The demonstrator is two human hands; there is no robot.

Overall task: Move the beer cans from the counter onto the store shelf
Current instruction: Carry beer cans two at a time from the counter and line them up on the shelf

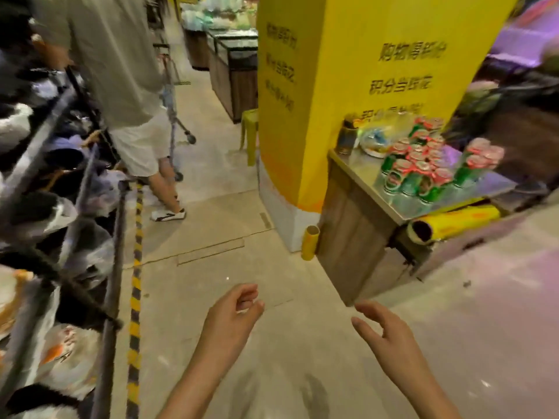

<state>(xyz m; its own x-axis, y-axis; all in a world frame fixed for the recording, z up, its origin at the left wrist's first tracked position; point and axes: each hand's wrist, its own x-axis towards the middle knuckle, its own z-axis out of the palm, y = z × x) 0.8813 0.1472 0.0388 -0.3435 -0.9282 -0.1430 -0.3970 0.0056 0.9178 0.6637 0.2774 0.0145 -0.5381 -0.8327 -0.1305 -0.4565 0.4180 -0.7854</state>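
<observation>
Beer cans [420, 164] on steel counter [363, 173] beside yellow pillar [348, 71]; left hand [233, 313], right hand [384, 331] loose, empty

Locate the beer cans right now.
The beer cans stand clustered on the steel counter at right of the head view, against the yellow pillar; both hands are empty, well short of them.
</observation>
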